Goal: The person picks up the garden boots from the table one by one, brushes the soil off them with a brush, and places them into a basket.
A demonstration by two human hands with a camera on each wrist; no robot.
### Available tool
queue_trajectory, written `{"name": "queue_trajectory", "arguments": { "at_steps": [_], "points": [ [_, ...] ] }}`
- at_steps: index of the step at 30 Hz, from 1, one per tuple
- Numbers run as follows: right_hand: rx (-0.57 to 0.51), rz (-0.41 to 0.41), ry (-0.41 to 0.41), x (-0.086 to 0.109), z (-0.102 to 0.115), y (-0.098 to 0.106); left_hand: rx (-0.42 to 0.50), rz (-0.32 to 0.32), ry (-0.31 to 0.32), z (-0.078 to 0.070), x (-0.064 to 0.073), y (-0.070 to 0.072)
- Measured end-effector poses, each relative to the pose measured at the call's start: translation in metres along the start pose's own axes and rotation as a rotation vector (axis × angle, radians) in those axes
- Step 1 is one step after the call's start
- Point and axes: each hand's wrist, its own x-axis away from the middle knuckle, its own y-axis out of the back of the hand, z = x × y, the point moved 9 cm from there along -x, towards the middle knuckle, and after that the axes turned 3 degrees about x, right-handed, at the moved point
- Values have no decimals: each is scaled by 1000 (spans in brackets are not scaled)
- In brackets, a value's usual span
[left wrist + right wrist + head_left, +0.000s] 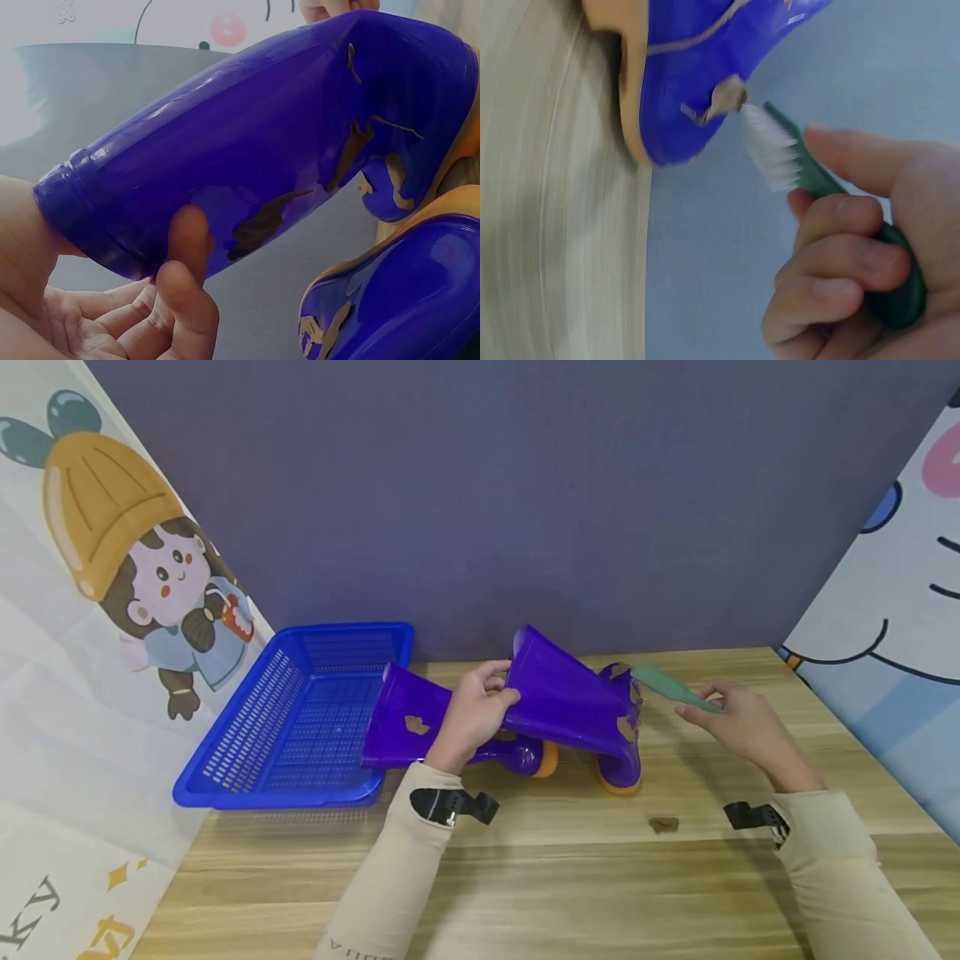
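Note:
My left hand [474,708] grips a purple rain boot [566,697] by the rim of its shaft, holding it tilted with the orange sole toward the table. Brown mud-like patches [262,225] cling to its shaft and foot. A second purple boot [396,706], also patched with brown, lies behind my left wrist, partly hidden by it. My right hand [750,731] holds a green brush [663,683] by its handle, fingers wrapped round it. In the right wrist view, the white bristles [769,150] are right at a brown patch [727,96] on the boot's foot.
A blue plastic basket [225,793] stands on the left of the wooden table [555,893], beside the lying boot. One loose brown piece [663,824] lies in front of the held boot. A grey panel [525,510] rises along the table's back edge.

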Motion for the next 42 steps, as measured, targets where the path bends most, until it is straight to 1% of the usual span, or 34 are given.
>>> {"name": "queue_trajectory", "arguments": {
  "at_steps": [3, 5, 8, 11, 13, 18, 23, 28, 32, 36, 39, 42],
  "points": [
    [-65, 1, 31, -1, 9, -5, -6, -1, 2, 1, 0, 0],
    [-77, -2, 72, -1, 15, -8, -10, -3, 3, 1, 0, 0],
    [-36, -18, 144, -1, 22, -10, -15, -3, 0, 1, -1, 0],
    [26, -8, 171, 0, 22, -13, -19, -3, -4, 1, -1, 1],
    [44, 22, 161, 0, 19, -15, -24, -4, -7, 0, -1, 1],
    [52, 98, 76, -1, 6, -19, -34, 1, -12, 1, -2, 1],
    [72, 150, 11, -3, -7, -19, -40, 0, -17, 1, -2, 1],
    [105, 178, -33, -2, -19, -19, -41, -1, -15, 2, -2, 2],
    [166, 200, -38, -2, -26, -20, -46, -12, -7, 3, -2, 4],
    [188, 232, -27, -1, -30, -24, -36, -12, 4, 4, -2, 5],
    [185, 234, -24, -1, -32, -23, -36, -9, 1, 3, -2, 4],
    [184, 209, -14, -2, -33, -18, -41, -13, -3, 3, -2, 5]
  ]
}}
